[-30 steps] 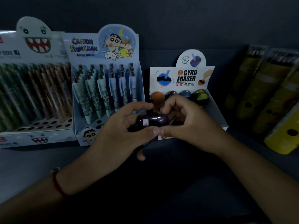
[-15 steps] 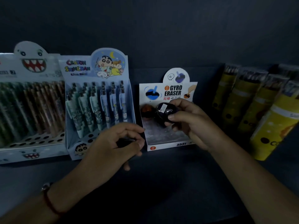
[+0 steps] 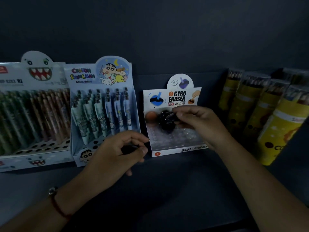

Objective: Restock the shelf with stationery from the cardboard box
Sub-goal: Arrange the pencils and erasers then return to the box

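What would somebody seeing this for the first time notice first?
Probably the right hand at centre, holding a dark gyro eraser over the Gyro Eraser display box, beside an orange eraser already in its back row. The left hand curls in front of the Crayon Shinchan pen box; whether it holds something dark is unclear. Yellow tubes of pencils line the right.

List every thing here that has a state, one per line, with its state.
Gyro Eraser box: open, mostly unfilled.
Dark eraser: held over the box.
Orange eraser: seated at back left.
Right hand: pinching dark eraser.
Left hand: curled round something dark.
Crayon Shinchan pen box: partly filled.
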Demonstrator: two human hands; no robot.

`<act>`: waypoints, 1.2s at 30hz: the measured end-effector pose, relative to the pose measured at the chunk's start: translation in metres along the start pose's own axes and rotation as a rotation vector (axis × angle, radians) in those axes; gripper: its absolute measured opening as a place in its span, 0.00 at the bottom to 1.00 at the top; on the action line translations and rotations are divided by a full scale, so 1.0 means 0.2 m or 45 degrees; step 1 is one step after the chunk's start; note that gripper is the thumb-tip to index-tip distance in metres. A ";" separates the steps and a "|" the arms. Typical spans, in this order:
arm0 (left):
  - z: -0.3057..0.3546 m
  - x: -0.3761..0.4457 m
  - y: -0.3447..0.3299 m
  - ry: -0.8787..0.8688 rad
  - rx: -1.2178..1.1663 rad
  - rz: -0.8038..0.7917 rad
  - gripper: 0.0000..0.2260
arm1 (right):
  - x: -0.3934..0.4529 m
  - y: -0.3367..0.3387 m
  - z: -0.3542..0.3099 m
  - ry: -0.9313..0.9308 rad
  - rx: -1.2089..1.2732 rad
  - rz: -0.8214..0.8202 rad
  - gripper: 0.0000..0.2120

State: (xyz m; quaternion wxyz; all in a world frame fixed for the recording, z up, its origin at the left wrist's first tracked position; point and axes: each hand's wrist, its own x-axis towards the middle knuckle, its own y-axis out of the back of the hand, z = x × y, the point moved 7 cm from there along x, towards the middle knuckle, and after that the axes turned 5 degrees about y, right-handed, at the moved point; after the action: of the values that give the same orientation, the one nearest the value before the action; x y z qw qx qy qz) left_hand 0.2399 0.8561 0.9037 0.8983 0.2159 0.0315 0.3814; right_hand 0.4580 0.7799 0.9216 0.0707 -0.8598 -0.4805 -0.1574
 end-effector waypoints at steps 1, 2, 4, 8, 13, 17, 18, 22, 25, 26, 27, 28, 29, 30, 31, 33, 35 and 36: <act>0.00 0.00 0.00 -0.006 0.010 -0.005 0.08 | 0.00 0.00 0.00 0.045 -0.124 -0.020 0.12; 0.00 0.00 0.00 -0.011 0.019 -0.013 0.08 | 0.00 0.00 0.00 0.087 -0.248 -0.041 0.16; -0.01 0.00 -0.01 -0.015 0.030 -0.027 0.08 | 0.00 0.00 0.00 0.118 -0.439 -0.054 0.23; -0.01 0.00 -0.02 -0.022 0.049 -0.036 0.08 | 0.00 0.01 0.02 0.111 -0.521 -0.045 0.23; -0.01 0.00 -0.02 -0.036 0.075 -0.058 0.08 | 0.00 -0.02 0.04 0.136 -0.662 -0.076 0.19; -0.01 -0.01 -0.02 -0.041 0.077 -0.066 0.09 | 0.00 -0.03 0.04 0.169 -0.679 -0.091 0.18; 0.00 -0.01 -0.02 -0.040 0.077 -0.063 0.09 | 0.00 -0.03 0.04 0.196 -0.712 -0.092 0.19; 0.00 -0.01 -0.02 -0.040 0.081 -0.056 0.08 | -0.01 -0.05 0.02 0.255 -0.779 -0.122 0.21; 0.00 0.00 -0.02 -0.036 0.089 -0.058 0.08 | -0.01 -0.05 0.01 0.283 -0.862 -0.104 0.18; 0.01 0.00 -0.02 -0.034 0.089 -0.053 0.08 | 0.00 -0.05 0.01 0.307 -0.896 -0.093 0.18; 0.01 0.00 -0.01 -0.033 0.086 -0.049 0.08 | 0.00 -0.05 0.02 0.326 -0.917 -0.085 0.18; 0.00 0.00 -0.01 -0.038 0.077 -0.045 0.09 | 0.00 -0.05 0.02 0.333 -0.922 -0.082 0.18; 0.01 0.00 -0.01 -0.042 0.063 -0.041 0.09 | 0.01 -0.04 0.03 0.332 -0.915 -0.081 0.19; 0.01 0.00 -0.01 -0.045 0.044 -0.038 0.09 | 0.01 -0.04 0.03 0.324 -0.906 -0.079 0.19; 0.01 0.01 -0.01 -0.043 0.025 -0.036 0.09 | 0.01 -0.04 0.03 0.317 -0.902 -0.079 0.19; 0.00 0.01 -0.01 -0.030 -0.010 -0.043 0.08 | 0.00 -0.03 0.04 0.309 -0.913 -0.085 0.19; 0.01 0.00 -0.01 -0.044 -0.043 -0.059 0.10 | 0.00 -0.03 0.04 0.307 -0.920 -0.096 0.20; 0.01 0.00 -0.01 -0.053 -0.072 -0.074 0.11 | 0.00 -0.03 0.04 0.319 -0.904 -0.091 0.19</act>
State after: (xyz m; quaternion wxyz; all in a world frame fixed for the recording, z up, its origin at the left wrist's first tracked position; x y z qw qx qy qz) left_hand 0.2423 0.8533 0.9052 0.9152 0.1973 0.0084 0.3512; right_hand 0.4542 0.7857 0.9147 -0.1790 -0.7876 -0.4135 -0.4203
